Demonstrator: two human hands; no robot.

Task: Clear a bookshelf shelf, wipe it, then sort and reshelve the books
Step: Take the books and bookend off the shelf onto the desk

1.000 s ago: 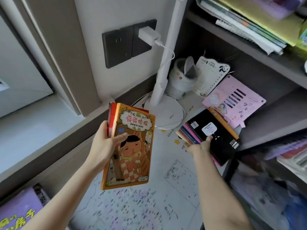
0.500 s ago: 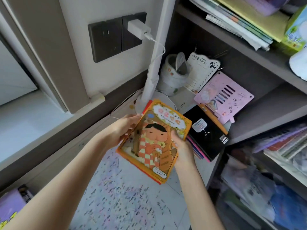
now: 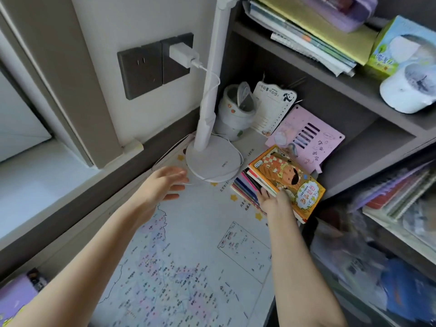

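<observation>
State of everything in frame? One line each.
orange book: face up, top of book stack
book stack: lying flat on desk
left hand: open, empty, above desk
right hand: gripping orange book's near end
charger: plugged into wall socket
lamp: upright
pen cup: upright

The orange paperback picture book (image 3: 286,179) has a glossy cover. The round white plastic lamp base (image 3: 213,161) looks smooth and matt.
</observation>
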